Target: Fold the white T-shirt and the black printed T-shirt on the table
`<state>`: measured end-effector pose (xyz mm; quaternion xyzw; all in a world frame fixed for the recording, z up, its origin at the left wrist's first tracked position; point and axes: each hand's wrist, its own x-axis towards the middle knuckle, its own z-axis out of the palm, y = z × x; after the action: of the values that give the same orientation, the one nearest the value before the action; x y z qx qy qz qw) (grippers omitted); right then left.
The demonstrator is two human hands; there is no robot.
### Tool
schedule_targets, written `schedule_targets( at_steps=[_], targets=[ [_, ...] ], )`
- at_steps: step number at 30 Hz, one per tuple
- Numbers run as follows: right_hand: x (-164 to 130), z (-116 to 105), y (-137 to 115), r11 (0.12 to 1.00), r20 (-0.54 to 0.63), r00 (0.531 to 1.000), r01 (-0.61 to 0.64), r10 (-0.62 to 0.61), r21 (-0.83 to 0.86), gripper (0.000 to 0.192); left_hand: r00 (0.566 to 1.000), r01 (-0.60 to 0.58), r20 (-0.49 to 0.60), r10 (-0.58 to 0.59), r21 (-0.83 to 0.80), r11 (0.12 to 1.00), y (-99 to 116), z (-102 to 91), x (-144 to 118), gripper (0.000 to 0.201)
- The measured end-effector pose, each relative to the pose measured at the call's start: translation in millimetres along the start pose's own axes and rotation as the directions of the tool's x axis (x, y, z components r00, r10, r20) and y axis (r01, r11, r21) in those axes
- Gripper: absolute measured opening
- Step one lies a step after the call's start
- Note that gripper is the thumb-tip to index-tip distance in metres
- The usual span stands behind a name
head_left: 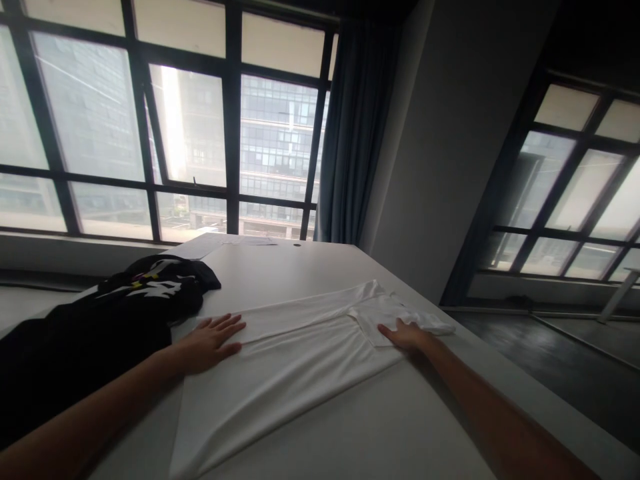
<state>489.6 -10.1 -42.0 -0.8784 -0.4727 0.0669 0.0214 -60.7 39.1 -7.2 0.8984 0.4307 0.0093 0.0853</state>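
Observation:
A white T-shirt lies on the table, its far side folded inward over the body. One folded part, which looks like a sleeve, rests at the right end. My left hand is flat on the left end of the cloth, fingers stretched out and holding nothing. At the right end, my right hand presses down on the sleeve part with thumb and fingers apart. Creases run along the near half of the shirt.
Black clothing with a white, yellow and purple print is heaped on the left. Papers lie at the far end of the white table. Beyond are windows and a blue curtain; the table's right edge borders dark floor.

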Motion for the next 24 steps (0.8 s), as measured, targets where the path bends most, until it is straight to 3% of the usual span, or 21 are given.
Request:
schedule_targets(
  at_steps=[3,8,14,18,20,24],
  targets=[
    [20,15,-13,0.998,-0.033,0.999,-0.03,0.028,-0.061,0.107,1.0,0.017,0.016,-0.016,-0.02,1.0,-5,2.0,-5,0.078],
    [71,13,-51,0.981,-0.06,0.987,0.141,-0.15,-0.133,0.093,0.997,0.074,0.039,-0.074,-0.007,0.997,-3,-3.1,-18,0.077],
    [148,4,-144,0.898,-0.029,0.911,0.4,-0.412,-0.184,0.08,0.986,0.049,-0.158,-0.06,-0.076,0.996,-8,-10.2,-20,0.04],
    [188,1,-205,0.811,-0.047,0.825,0.54,-0.563,-0.225,0.072,0.992,0.028,-0.115,-0.051,-0.199,0.98,-12,-16.8,-15,0.032],
    [197,-2,-228,0.816,-0.134,0.821,0.505,-0.555,-0.281,0.068,0.993,-0.002,-0.111,-0.029,-0.264,0.965,-13,-17.3,-12,0.029],
    [185,-9,-256,0.898,-0.406,0.815,0.292,-0.413,-0.328,0.058,0.992,-0.012,-0.123,-0.028,-0.308,0.951,-8,-13.0,-10,0.03]
  ],
)
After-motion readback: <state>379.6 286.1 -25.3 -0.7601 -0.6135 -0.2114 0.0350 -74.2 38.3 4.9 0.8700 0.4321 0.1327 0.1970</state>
